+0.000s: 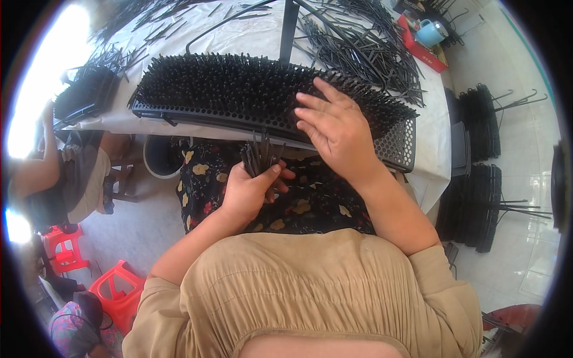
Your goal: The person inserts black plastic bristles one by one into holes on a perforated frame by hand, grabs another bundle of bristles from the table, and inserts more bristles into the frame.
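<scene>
A long black perforated tray sits along the near edge of the table, its holes filled with several rows of upright thin black sticks. Below its front edge, my left hand is closed around a bundle of loose black sticks, their tips pointing up. My right hand is over the right half of the tray, fingers stretched out and apart against the standing sticks. No stick can be made out in it, and its fingertips partly blend with the dark rows.
Loose black sticks lie piled on the white-covered table. A light-blue mug stands in a red tray at far right. Another person works at a second tray on the left. Red stools stand lower left.
</scene>
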The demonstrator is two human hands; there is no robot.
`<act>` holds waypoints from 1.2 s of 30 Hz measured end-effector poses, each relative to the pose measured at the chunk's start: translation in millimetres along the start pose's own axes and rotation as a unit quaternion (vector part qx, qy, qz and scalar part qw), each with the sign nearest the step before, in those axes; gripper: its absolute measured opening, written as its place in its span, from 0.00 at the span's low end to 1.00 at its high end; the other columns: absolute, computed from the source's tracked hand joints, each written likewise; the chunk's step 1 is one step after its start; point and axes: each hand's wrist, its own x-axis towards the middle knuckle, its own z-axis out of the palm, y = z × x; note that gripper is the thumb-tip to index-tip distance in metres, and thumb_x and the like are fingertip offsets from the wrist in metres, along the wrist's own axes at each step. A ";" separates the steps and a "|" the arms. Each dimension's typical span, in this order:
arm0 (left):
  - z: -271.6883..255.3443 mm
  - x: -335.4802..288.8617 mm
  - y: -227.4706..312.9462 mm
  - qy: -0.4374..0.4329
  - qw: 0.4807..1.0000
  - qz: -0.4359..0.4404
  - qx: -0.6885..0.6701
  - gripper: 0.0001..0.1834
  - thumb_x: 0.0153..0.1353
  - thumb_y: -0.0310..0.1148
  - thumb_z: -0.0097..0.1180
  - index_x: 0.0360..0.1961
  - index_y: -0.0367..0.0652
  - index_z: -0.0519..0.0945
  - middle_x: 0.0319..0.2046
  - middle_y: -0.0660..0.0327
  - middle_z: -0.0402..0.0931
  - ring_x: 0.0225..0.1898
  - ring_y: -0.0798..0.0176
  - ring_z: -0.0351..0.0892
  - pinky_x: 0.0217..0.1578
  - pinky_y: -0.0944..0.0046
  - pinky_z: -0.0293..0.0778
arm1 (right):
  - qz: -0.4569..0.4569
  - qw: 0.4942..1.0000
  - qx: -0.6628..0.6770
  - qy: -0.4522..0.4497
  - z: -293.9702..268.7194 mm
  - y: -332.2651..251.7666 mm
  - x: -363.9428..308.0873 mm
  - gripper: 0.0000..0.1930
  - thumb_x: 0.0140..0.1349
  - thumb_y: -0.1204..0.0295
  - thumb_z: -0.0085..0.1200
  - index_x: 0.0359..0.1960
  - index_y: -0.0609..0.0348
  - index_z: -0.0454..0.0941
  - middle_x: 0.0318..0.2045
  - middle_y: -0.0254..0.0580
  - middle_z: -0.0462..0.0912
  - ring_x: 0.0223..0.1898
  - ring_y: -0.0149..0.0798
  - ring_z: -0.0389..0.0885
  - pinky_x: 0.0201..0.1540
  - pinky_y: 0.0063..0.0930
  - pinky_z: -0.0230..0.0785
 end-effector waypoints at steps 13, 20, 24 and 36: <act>7.4 0.8 10.9 -0.109 0.994 0.011 -0.004 0.09 0.69 0.29 0.52 0.47 0.39 0.78 0.36 0.60 0.83 0.30 0.70 0.79 0.23 0.71 0.75 | 0.413 0.773 0.478 -0.064 2.4 -29.0 -34.3 0.10 0.61 0.84 0.59 0.44 0.63 0.78 0.37 0.39 0.85 0.38 0.26 0.83 0.40 0.19 0.76; 18.3 -3.1 13.8 -0.067 0.997 -0.038 -0.018 0.09 0.68 0.27 0.53 0.46 0.37 0.76 0.38 0.54 0.82 0.34 0.61 0.84 0.25 0.65 0.81 | 0.444 0.720 0.526 -0.088 0.8 -30.3 -38.2 0.11 0.63 0.83 0.55 0.47 0.62 0.75 0.37 0.38 0.83 0.37 0.25 0.80 0.34 0.19 0.75; 20.7 -4.2 16.2 -0.059 0.998 -0.037 0.009 0.08 0.67 0.26 0.53 0.46 0.37 0.75 0.38 0.54 0.82 0.34 0.61 0.84 0.25 0.65 0.81 | 0.447 0.742 0.494 -0.075 4.9 -29.1 -44.5 0.11 0.63 0.83 0.55 0.47 0.63 0.75 0.37 0.39 0.83 0.36 0.25 0.80 0.33 0.19 0.75; 23.5 -1.0 29.2 -0.037 0.999 -0.022 0.012 0.08 0.67 0.25 0.55 0.46 0.36 0.75 0.35 0.55 0.82 0.30 0.63 0.83 0.24 0.67 0.81 | 0.458 0.740 0.491 -0.034 -26.6 -16.9 -32.2 0.09 0.64 0.81 0.57 0.46 0.62 0.77 0.37 0.42 0.85 0.39 0.32 0.85 0.37 0.20 0.78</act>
